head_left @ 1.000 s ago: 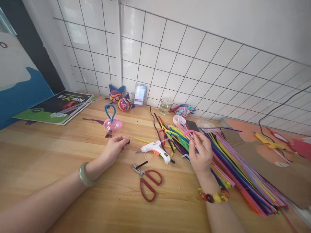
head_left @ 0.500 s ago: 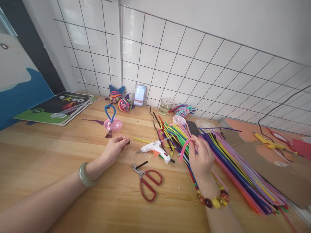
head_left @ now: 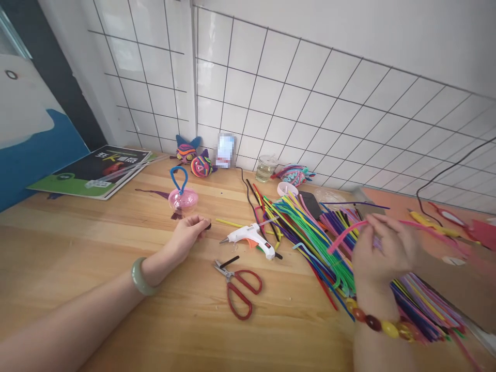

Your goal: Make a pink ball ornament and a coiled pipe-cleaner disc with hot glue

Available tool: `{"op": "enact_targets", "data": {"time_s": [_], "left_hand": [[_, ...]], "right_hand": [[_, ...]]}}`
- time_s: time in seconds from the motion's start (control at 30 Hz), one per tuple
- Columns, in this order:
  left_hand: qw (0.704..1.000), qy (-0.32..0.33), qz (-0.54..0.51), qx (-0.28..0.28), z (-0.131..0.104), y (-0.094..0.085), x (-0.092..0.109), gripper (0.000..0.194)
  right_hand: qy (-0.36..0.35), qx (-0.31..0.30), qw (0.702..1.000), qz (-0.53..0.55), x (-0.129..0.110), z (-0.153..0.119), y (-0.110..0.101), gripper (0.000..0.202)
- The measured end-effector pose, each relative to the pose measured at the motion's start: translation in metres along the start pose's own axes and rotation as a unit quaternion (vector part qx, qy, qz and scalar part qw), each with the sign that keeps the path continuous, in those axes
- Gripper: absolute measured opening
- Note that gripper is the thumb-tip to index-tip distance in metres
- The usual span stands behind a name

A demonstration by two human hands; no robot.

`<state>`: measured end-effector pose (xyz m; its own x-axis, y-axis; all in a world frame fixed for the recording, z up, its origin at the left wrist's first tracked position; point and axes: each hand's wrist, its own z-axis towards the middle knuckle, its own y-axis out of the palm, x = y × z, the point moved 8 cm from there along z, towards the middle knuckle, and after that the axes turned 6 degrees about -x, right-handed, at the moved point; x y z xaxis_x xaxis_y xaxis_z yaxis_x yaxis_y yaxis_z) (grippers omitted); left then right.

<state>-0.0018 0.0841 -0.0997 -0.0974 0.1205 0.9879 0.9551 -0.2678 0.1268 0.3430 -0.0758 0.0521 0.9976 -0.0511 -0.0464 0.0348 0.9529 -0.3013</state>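
Above the pipe-cleaner pile (head_left: 320, 242), the person's right hand (head_left: 382, 253) pinches a pink pipe cleaner (head_left: 346, 233), probably light, soft and easily bent; hold near mid-length. The left hand (head_left: 189, 233) pinches a small black piece (head_left: 209, 226).

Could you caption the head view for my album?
Right hand holds a pink pipe cleaner above colourful bundles; left hand pinches a small black piece near a white glue gun.
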Motion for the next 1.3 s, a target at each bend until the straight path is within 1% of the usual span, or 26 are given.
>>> {"op": "enact_targets", "data": {"time_s": [0.07,0.1,0.13,0.17,0.2,0.23,0.27,0.3,0.33,0.37,0.47,0.57,0.67,0.77,0.87,0.93,1.0,1.07,1.13,1.23,1.3], "left_hand": [[1.000,-0.001,0.005,-0.001,0.000,0.000,-0.001,0.024],[1.000,-0.002,0.005,-0.001,0.000,-0.001,-0.001,0.024],[1.000,-0.003,0.004,0.000,0.000,-0.001,-0.001,0.024],[1.000,-0.003,0.004,0.001,0.000,-0.001,-0.002,0.024],[1.000,-0.002,0.003,0.002,0.000,-0.001,-0.002,0.024],[1.000,-0.001,0.001,0.002,0.000,-0.001,-0.001,0.024],[1.000,0.001,0.001,0.002,0.000,-0.001,-0.001,0.024],[1.000,0.002,0.001,0.003,0.000,-0.001,0.000,0.024],[1.000,0.002,0.001,0.003,0.000,0.000,0.000,0.024],[1.000,0.000,0.001,0.003,-0.001,0.000,0.001,0.024],[1.000,-0.002,0.003,0.002,-0.001,0.000,0.001,0.024],[1.000,0.000,0.003,-0.003,-0.001,0.001,0.002,0.025],[1.000,-0.002,0.007,-0.003,-0.001,0.001,0.001,0.025],[1.000,-0.006,0.006,0.000,-0.002,0.001,0.000,0.024],[1.000,0.002,0.004,-0.008,-0.004,0.003,0.001,0.024],[1.000,0.011,0.006,-0.017,-0.006,0.007,0.004,0.024],[0.999,0.013,0.008,-0.034,-0.010,0.013,0.009,0.023],[0.998,0.011,0.008,-0.066,-0.016,0.022,0.014,0.023],[0.993,0.010,0.007,-0.114,-0.023,0.034,0.020,0.023],[0.986,0.013,0.022,-0.163,-0.032,0.048,0.027,0.024],[0.981,0.008,0.021,-0.193,-0.037,0.054,0.028,0.026]], "right_hand": [[0.014,-0.114,0.991,0.075,-0.016,-0.007,0.023,0.016],[0.030,-0.200,0.973,0.110,-0.025,-0.015,0.042,0.017],[0.058,-0.292,0.943,0.146,-0.032,-0.028,0.062,0.019],[0.092,-0.369,0.908,0.177,-0.037,-0.043,0.079,0.020],[0.119,-0.427,0.873,0.202,-0.042,-0.058,0.093,0.021],[0.140,-0.465,0.848,0.213,-0.044,-0.070,0.102,0.021],[0.157,-0.487,0.833,0.209,-0.044,-0.080,0.110,0.021],[0.166,-0.499,0.827,0.197,-0.041,-0.087,0.115,0.022],[0.162,-0.502,0.831,0.176,-0.037,-0.090,0.118,0.022],[0.151,-0.495,0.843,0.149,-0.032,-0.091,0.119,0.022],[0.078,-0.444,0.891,0.059,-0.016,-0.083,0.118,0.023],[0.065,-0.421,0.904,0.038,-0.001,-0.081,0.118,0.024],[0.053,-0.418,0.906,0.043,-0.001,-0.078,0.117,0.026],[0.027,-0.417,0.906,0.058,-0.020,-0.072,0.111,0.026],[-0.020,-0.390,0.916,0.087,-0.054,-0.059,0.094,0.028],[-0.053,-0.376,0.919,0.107,-0.078,-0.053,0.081,0.030],[-0.079,-0.369,0.918,0.119,-0.097,-0.050,0.071,0.034],[-0.099,-0.355,0.922,0.119,-0.110,-0.049,0.064,0.036],[-0.117,-0.345,0.923,0.124,-0.118,-0.049,0.060,0.036],[-0.128,-0.345,0.919,0.142,-0.125,-0.049,0.057,0.036],[-0.130,-0.346,0.916,0.153,-0.129,-0.049,0.055,0.035]]}}
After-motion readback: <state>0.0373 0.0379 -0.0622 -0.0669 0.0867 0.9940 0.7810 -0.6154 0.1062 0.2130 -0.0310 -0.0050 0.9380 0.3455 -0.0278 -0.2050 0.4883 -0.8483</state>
